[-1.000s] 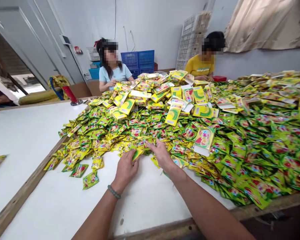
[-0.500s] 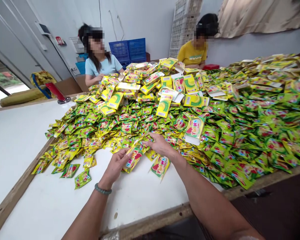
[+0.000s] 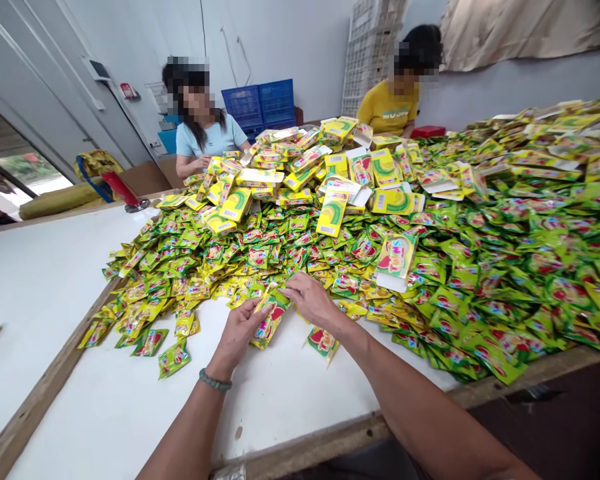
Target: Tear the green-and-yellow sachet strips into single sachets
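My left hand [image 3: 243, 328] is closed on a small yellow-green carton [image 3: 270, 321] with a red fruit picture, held tilted just above the white tabletop. The fingers of my right hand [image 3: 305, 297] are pinched together at the upper end of the same carton; the flap there is mostly hidden. Beneath my right wrist lies a flat piece with the same print [image 3: 323, 343], partly covered by the arm. Just beyond both hands spreads a heap of green and yellow sachets [image 3: 260, 257].
Open-ended cartons [image 3: 333, 212] are piled on top of the sachets. A wooden strip [image 3: 55, 370] divides the white table at left. Behind the heap sit a person in light blue [image 3: 213, 137] and another in yellow [image 3: 390, 110]. Blue crates [image 3: 260, 103] stand against the wall.
My right hand's fingers have closed in at the carton's upper end, where they were more spread before. The left hand keeps its hold. The view has shifted slightly.
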{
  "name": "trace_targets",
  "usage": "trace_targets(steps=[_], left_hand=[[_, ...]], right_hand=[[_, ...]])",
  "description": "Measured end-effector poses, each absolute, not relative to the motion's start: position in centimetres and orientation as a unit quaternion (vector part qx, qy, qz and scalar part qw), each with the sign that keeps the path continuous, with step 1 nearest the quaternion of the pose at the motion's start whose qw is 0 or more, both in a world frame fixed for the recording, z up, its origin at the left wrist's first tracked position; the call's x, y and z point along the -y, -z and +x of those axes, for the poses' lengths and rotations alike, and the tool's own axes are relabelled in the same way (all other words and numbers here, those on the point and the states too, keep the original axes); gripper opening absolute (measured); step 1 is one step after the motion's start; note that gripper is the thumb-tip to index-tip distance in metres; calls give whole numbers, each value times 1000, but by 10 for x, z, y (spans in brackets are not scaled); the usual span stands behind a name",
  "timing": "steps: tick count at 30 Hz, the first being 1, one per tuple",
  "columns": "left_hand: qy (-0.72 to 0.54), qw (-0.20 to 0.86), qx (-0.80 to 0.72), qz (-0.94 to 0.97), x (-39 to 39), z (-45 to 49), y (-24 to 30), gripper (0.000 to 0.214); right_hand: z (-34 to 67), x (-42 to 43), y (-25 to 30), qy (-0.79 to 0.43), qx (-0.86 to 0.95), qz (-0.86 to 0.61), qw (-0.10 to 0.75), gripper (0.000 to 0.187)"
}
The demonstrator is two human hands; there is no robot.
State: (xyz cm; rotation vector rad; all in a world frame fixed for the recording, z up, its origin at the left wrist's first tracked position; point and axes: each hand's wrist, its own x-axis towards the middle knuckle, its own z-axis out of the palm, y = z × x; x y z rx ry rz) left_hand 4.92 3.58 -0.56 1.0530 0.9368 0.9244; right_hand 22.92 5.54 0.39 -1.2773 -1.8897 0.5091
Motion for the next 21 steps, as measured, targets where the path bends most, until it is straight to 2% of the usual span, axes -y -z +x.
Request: trace_targets(steps=[2, 4, 7, 21], left_hand=[[-414, 667, -410, 464, -36, 49, 6, 33], [-406, 668, -411, 469, -36, 48, 7, 34], [-390, 666, -428, 471, -37, 48, 7, 34], [-411, 688, -424, 422, -33, 46, 2, 34]], right_hand=[[228, -54, -3, -231, 720, -505, 416, 11], [227, -53, -3, -255, 701, -508, 430, 10], [224, -50, -5, -276, 712, -500, 408, 7], [217, -34, -22, -351, 734, -468, 345, 46]])
